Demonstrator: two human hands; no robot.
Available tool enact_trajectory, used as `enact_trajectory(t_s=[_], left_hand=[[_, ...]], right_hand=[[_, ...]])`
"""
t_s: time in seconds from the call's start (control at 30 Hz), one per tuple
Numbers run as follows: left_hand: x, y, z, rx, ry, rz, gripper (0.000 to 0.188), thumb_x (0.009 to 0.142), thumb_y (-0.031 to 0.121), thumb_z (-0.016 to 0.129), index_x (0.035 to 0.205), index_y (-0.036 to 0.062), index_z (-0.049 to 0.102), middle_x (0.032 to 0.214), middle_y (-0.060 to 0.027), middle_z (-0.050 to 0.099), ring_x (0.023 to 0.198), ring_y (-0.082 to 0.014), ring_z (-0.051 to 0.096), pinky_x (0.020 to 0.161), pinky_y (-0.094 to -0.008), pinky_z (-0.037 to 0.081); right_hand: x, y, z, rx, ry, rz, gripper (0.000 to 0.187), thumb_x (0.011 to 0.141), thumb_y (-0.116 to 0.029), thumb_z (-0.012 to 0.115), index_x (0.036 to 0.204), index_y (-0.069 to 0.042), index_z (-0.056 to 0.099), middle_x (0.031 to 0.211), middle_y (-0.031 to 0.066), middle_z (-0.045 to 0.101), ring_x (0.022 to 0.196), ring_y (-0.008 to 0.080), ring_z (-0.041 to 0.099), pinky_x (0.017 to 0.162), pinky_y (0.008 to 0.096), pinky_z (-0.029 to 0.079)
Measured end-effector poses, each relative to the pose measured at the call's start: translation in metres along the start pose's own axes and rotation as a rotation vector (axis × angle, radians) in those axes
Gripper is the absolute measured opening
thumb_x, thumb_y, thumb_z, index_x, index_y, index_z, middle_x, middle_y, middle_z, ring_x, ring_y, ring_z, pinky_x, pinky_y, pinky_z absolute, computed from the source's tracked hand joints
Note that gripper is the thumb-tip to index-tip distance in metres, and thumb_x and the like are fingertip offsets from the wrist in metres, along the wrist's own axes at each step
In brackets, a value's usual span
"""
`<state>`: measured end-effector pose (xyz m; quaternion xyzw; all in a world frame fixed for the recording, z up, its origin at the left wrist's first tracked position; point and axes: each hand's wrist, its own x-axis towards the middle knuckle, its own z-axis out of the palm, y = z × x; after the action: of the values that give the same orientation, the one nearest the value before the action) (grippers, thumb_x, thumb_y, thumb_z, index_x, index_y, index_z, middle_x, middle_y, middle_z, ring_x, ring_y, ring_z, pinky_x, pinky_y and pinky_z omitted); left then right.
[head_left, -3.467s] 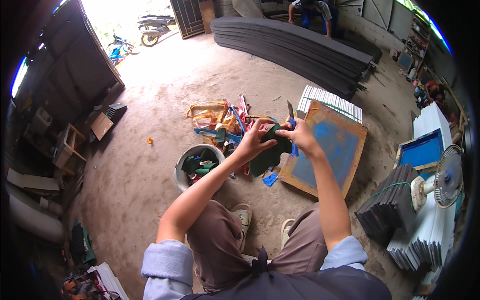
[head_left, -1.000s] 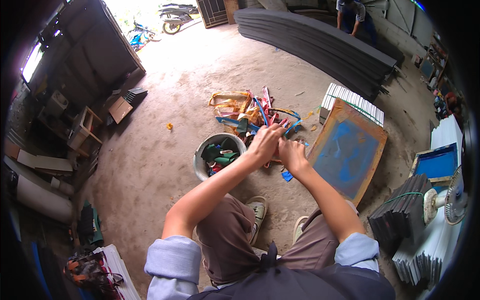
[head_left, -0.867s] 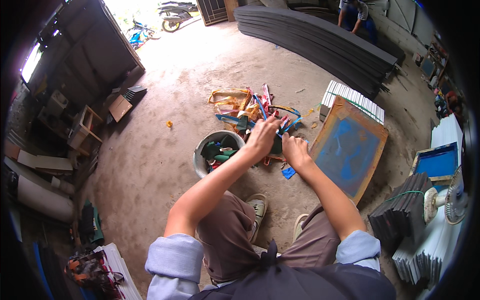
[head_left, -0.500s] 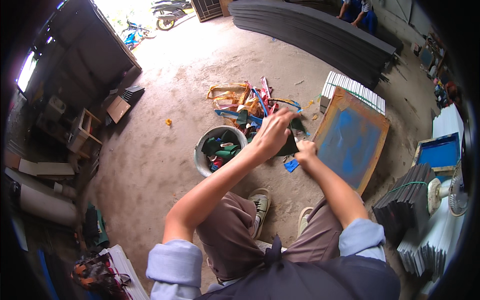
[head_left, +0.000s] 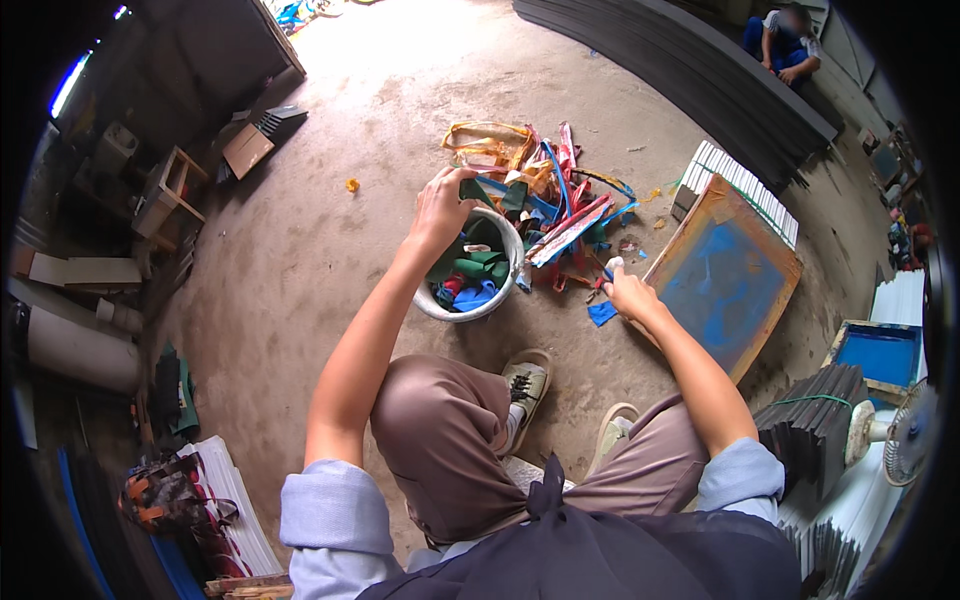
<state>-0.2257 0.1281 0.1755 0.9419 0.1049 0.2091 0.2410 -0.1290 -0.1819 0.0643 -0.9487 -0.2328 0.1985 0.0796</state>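
Observation:
My left hand (head_left: 445, 205) is over the left rim of a round grey bucket (head_left: 513, 240), fingers closed on a dark green cloth scrap (head_left: 443, 264) that hangs down into it. Green, blue and red scraps fill the bucket, among them a bright blue piece (head_left: 476, 297). Farther right, my right hand (head_left: 630, 294) is closed around a slim, dark tool (head_left: 604, 272) with a pale bit near its tip; its kind is too small to make out. Just below that hand, a small blue scrap (head_left: 601, 314) lies on the floor.
A heap of colourful strips and scraps (head_left: 560, 190) lies behind the bucket. To the right, a wood-framed screen (head_left: 722, 280) leans on stacked white boards (head_left: 742, 192). Dark sheets (head_left: 680, 70) are piled at the back, where another person (head_left: 785, 45) crouches. A fan (head_left: 905, 440) stands at right.
My left hand has moved left from beside my right hand to above the bucket, carrying green cloth. A blue piece now shows in the bucket. The view has shifted slightly.

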Motion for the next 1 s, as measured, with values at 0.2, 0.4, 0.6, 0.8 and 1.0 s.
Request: enact_trajectory(t_s=[0.2,0.4,0.6,0.8,1.0], left_hand=[[-0.019,-0.054,0.071,-0.009,-0.214,-0.003,0.033,0.083,0.02,0.068,0.111,0.003,0.064,0.106,-0.0156,0.062,0.084,-0.0273,0.066,0.079,-0.0391,0.051],[-0.047,-0.055,0.135,-0.286,-0.181,-0.026,0.02,0.082,0.021,0.07,0.092,0.0048,0.07,0.09,-0.0106,0.067,0.084,-0.0251,0.062,0.077,-0.0362,0.048],[-0.054,-0.038,0.181,-0.709,-0.205,-0.185,0.019,0.077,0.002,0.072,0.093,0.0018,0.063,0.089,-0.0035,0.065,0.079,-0.0106,0.063,0.068,-0.025,0.049],[-0.05,-0.016,0.2,-1.0,-0.338,-0.156,0.028,0.079,-0.004,0.068,0.106,0.0,0.061,0.109,-0.0042,0.06,0.096,-0.0119,0.064,0.08,-0.0251,0.053],[-0.022,0.068,0.205,-0.954,-0.485,0.096,0.035,0.079,-0.003,0.068,0.112,0.0036,0.063,0.112,-0.0049,0.058,0.085,-0.0085,0.062,0.076,-0.0244,0.053]], right_hand=[[0.061,0.002,0.026,0.173,0.102,-0.105,0.044,0.086,-0.02,0.057,0.117,0.008,0.042,0.101,0.0363,0.059,0.101,0.0496,0.058,0.089,0.0539,0.046],[0.086,-0.018,0.113,0.741,-0.081,0.255,0.034,0.086,-0.013,0.064,0.105,0.008,0.046,0.09,0.0222,0.063,0.063,0.028,0.068,0.054,0.0391,0.058],[0.108,-0.007,0.178,0.399,0.114,0.212,0.045,0.088,-0.028,0.063,0.119,0.002,0.052,0.11,0.0253,0.058,0.107,0.0329,0.057,0.093,0.0405,0.045],[0.083,-0.023,0.08,1.575,-0.331,0.267,0.049,0.092,-0.043,0.058,0.124,-0.006,0.052,0.117,0.0069,0.057,0.098,0.016,0.057,0.088,0.0309,0.044],[0.013,0.042,-0.011,1.245,-0.155,0.02,0.023,0.088,-0.017,0.069,0.106,-0.006,0.06,0.097,0.0,0.061,0.088,0.0077,0.056,0.078,0.0242,0.045]])
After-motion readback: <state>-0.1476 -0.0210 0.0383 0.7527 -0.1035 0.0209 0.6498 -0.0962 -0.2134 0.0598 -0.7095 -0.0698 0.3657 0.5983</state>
